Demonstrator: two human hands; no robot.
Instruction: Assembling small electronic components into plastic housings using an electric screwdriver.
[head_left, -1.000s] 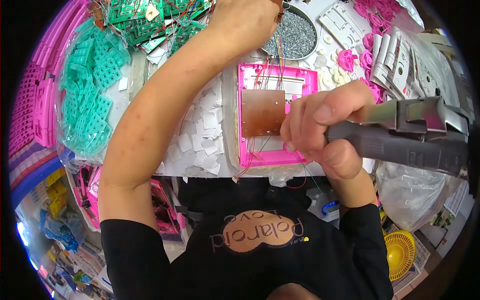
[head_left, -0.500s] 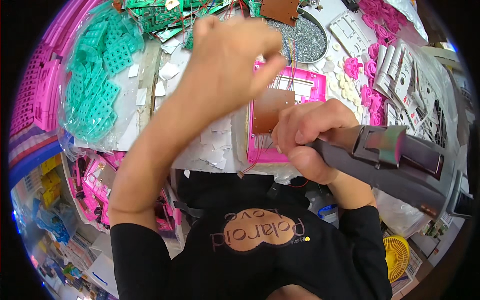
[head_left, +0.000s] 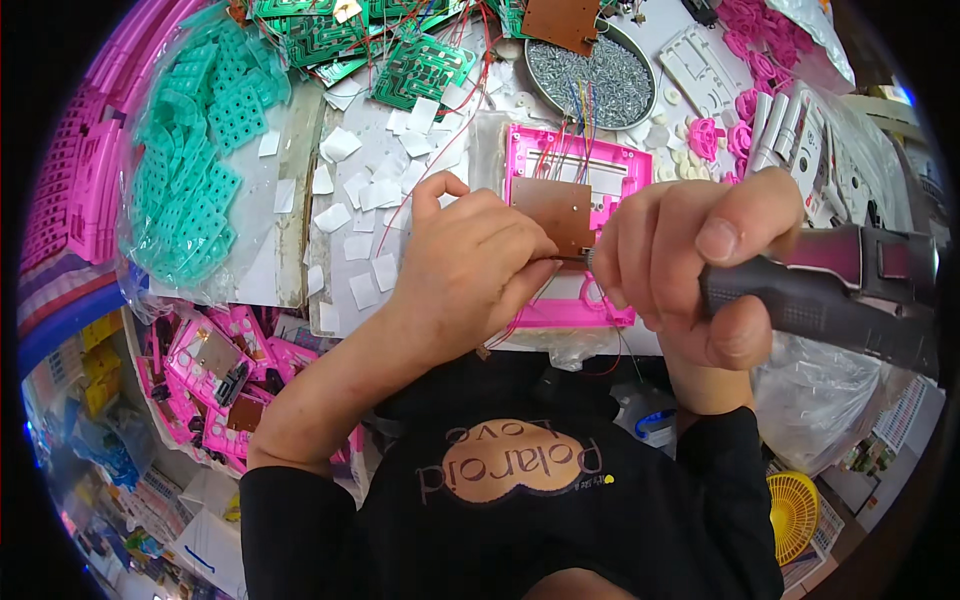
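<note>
My right hand [head_left: 700, 260] is wrapped round a dark grey electric screwdriver [head_left: 830, 290], whose bit points left over a brown circuit board [head_left: 553, 215]. The board lies in a pink plastic housing [head_left: 515, 312] with thin wires running from it. My left hand [head_left: 475, 265] has thumb and forefinger pinched together at the tip of the bit, above the board's lower edge. What sits between those fingertips is too small to make out. Beyond the housing stands a round metal dish of small screws [head_left: 590, 80].
Green circuit boards [head_left: 425, 70] pile up at the back. White paper squares [head_left: 380, 193] lie scattered left of the housing. A bag of turquoise keypads [head_left: 190, 150] is at far left, a box of pink housings [head_left: 215, 370] below it. White plastic parts [head_left: 815, 160] stack up at right.
My left hand has come down from near the screw dish to the bit tip over the board. My right hand has shifted right with the screwdriver, which is now more level.
</note>
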